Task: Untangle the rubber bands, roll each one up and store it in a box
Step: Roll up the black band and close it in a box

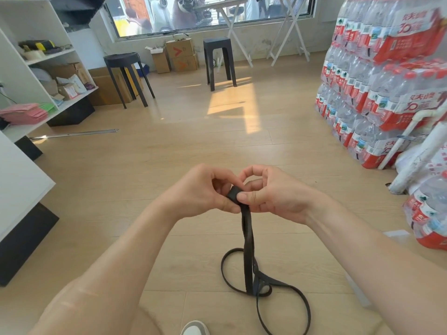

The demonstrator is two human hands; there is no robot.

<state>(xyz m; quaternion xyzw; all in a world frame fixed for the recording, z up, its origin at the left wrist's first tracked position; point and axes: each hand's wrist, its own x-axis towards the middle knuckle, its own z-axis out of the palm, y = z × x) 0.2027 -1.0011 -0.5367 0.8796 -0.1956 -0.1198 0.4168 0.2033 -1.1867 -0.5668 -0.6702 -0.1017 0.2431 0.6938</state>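
A long black rubber band [248, 240] hangs from between my two hands down to the wooden floor, where its lower part lies in loose loops [273, 293]. Its top end is wound into a small tight roll [234, 192]. My left hand [205, 189] and my right hand [268, 192] meet in the middle of the view, both pinching that roll between thumb and fingers. No storage box for the bands can be picked out.
White shelves [36, 76] with clutter stand at the left. Two dark stools [125, 68] and cardboard boxes [181, 54] are by the far window. Stacked packs of water bottles [387, 88] fill the right side. A shoe tip [194, 328] shows at the bottom edge.
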